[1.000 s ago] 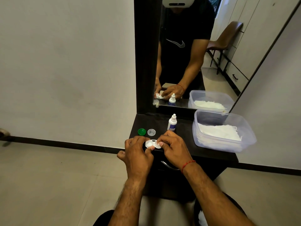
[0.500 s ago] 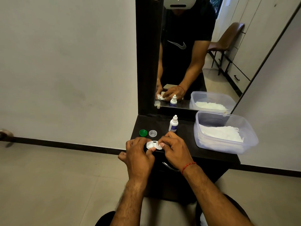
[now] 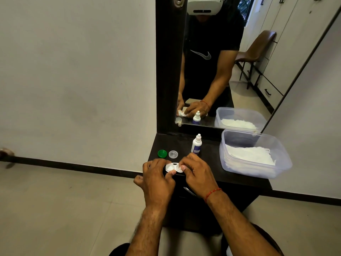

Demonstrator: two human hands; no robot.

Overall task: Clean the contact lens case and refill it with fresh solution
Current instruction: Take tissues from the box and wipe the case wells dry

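At dresser edge, both hands (image 3: 158,180) (image 3: 198,174) unmoved, grip still clamped on lens case (image 3: 173,167).

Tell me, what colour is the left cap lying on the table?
Green, clearest in the head view; the cap beside it is clear.

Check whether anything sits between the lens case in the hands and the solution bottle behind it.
Nothing visible does. The lens case is pinched between left hand and right hand; the solution bottle stands upright just behind, bare dark shelf between.

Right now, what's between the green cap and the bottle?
The clear cap, beside the green cap; then bare dark tabletop up to the bottle. Head view shows it.
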